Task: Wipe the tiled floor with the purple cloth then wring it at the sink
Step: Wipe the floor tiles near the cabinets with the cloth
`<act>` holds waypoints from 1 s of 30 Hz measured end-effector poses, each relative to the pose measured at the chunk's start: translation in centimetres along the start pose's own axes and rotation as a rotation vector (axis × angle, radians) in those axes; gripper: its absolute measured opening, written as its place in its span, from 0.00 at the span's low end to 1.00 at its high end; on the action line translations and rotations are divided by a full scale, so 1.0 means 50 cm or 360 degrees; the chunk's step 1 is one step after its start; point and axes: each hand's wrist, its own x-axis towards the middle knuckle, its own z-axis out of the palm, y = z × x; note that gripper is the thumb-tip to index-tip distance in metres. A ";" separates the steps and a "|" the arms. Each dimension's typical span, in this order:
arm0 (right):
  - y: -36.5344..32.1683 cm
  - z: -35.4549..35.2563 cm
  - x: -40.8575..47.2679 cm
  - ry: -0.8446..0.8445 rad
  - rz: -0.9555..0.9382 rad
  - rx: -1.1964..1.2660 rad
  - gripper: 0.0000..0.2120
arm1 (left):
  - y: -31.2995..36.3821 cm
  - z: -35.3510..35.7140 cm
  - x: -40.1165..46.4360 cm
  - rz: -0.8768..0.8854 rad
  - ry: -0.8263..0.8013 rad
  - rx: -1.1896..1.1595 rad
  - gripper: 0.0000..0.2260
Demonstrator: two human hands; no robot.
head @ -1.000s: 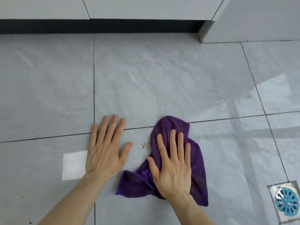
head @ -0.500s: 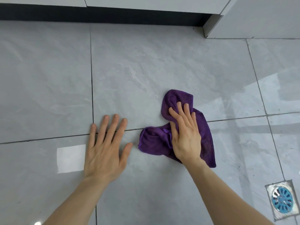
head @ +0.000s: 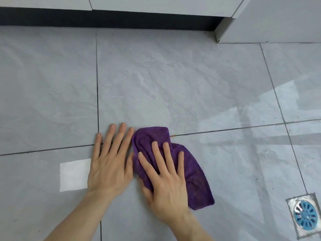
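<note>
The purple cloth (head: 194, 178) lies crumpled on the grey tiled floor (head: 173, 84), across a grout line. My right hand (head: 165, 180) presses flat on the cloth's left half with fingers spread. My left hand (head: 109, 164) rests flat on the bare tile just left of the cloth, its thumb side touching the cloth's edge. A small brownish speck (head: 173, 136) sits on the grout line at the cloth's upper right corner. No sink is in view.
A floor drain with a blue grate (head: 304, 217) is set in the tile at lower right. White cabinet fronts above a dark toe-kick (head: 111, 19) run along the top. A white panel corner (head: 224, 32) stands at upper right. A bright reflection patch (head: 73, 174) lies left of my left hand.
My right hand slid the cloth back toward me and to the left, from beyond the grout line to beside my left hand. The left hand stayed planted.
</note>
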 end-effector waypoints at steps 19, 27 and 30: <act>0.184 -0.105 0.328 0.0135 0.0256 -0.0190 0.26 | -0.003 -0.012 0.008 -0.0057 -0.0040 -0.0054 0.32; 0.189 -0.088 0.289 0.0238 0.0604 -0.0083 0.26 | 0.000 -0.004 0.001 -0.0041 -0.0061 -0.0039 0.33; 0.179 -0.080 0.254 0.0264 0.0660 -0.0066 0.26 | 0.001 -0.004 -0.001 -0.0048 -0.0048 -0.0030 0.33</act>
